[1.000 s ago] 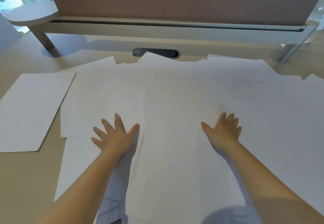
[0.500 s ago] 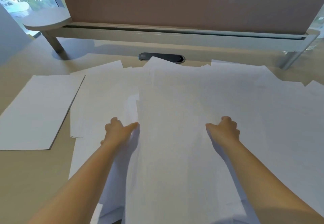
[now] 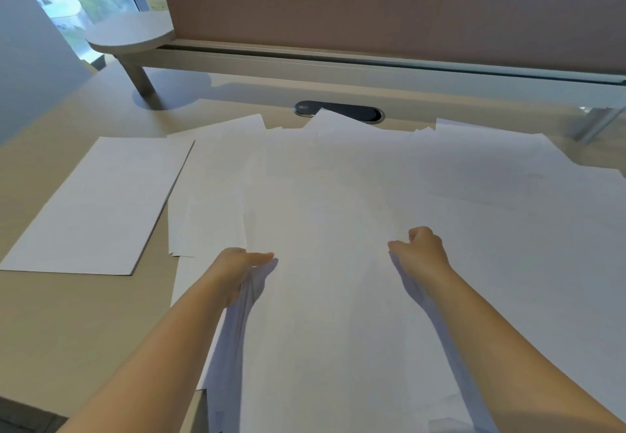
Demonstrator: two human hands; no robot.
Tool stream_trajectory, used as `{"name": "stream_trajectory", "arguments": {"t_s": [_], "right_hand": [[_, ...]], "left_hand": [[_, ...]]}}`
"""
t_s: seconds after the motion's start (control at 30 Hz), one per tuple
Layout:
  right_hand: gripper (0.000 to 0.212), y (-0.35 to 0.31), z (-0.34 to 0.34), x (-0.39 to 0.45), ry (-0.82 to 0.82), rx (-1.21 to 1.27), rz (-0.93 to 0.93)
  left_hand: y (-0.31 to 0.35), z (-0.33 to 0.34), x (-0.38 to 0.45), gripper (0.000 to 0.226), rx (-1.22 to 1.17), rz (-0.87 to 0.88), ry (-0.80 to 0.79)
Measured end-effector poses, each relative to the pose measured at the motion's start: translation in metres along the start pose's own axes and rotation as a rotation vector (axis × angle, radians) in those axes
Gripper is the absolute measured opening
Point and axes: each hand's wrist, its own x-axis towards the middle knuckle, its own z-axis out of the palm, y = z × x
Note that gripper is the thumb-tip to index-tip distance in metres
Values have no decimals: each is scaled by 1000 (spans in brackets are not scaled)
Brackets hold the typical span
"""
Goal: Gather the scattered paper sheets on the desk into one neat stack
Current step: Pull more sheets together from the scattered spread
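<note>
Beige desk (image 3: 78, 337) fills the frame beneath you, and your two hands sit apart at lower centre. Your left hand (image 3: 238, 268) has its thumb pointing right on top of the paper sheets (image 3: 338, 215), its fingers seemingly tucked under a lifted edge, though you can't see them clearly. Your right hand (image 3: 421, 249) is curled on the sheets, apparently bunching the paper. The sheets spread loose and overlapping across centre and right. A separate white stack (image 3: 98, 205) lies at the left, apart from them. At upper centre a dark cable grommet (image 3: 338, 112) sits below the brown partition (image 3: 389, 5)
</note>
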Motion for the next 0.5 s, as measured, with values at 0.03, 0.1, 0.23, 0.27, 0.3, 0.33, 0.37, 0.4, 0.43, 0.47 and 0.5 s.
{"name": "stream_trajectory", "arguments": {"t_s": [0.03,0.1,0.23,0.27,0.3,0.33,0.37,0.4,0.43,0.47,0.5], "right_hand": [[9,-2,5,-3,-31,52,8],[25,-1,17,-1,-100,190,15],[24,-5,20,2,-124,254,31],[31,-7,18,1,-143,258,30],[30,-10,18,1,-152,260,18],[23,-13,17,-1,-184,273,9],[14,-18,18,-3,-217,305,0],[8,-27,17,-8,-252,349,0],[14,-36,17,-10,-273,390,-3],[22,-44,17,-11,-274,425,-16],[26,-53,16,-12,-264,442,-48]], "left_hand": [[-1,4,-2,20,-27,5,-31],[-3,12,-4,18,-35,38,-62],[-2,11,0,27,62,179,61],[-1,8,0,22,93,218,103],[1,5,-1,19,115,260,139],[4,3,-3,16,110,298,164],[7,0,-6,15,84,333,180],[12,-4,-9,14,37,357,189],[19,-8,-14,14,-11,381,199],[26,-13,-17,17,-59,400,204],[34,-18,-21,19,-106,417,203]]}}
